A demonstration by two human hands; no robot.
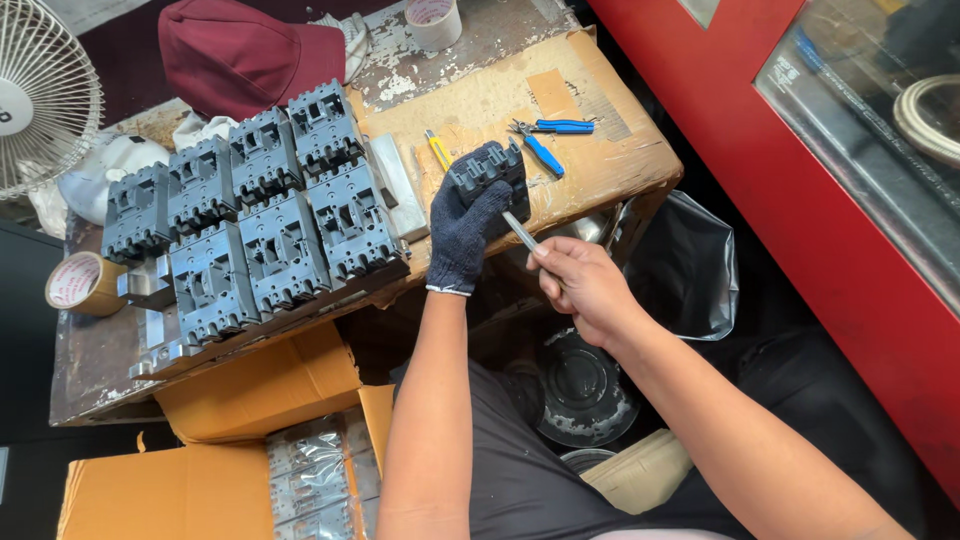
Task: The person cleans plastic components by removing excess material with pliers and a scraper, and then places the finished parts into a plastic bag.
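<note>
My left hand (466, 228) wears a dark knitted glove and grips a dark grey plastic breaker housing (490, 170) at the front edge of the cardboard-topped table (590, 165). My bare right hand (580, 282) holds a thin metal tool (519, 231) whose tip reaches the underside of that housing. Several matching grey housings (255, 215) lie in rows on the table, left of my gloved hand.
Blue-handled pliers (548, 138) and a yellow utility knife (438, 149) lie behind the held housing. A maroon cap (245, 50), tape rolls (80, 284) and a white fan (40, 95) sit at the back and left. Cardboard boxes (250, 400) stand below; a red cabinet (800, 200) on the right.
</note>
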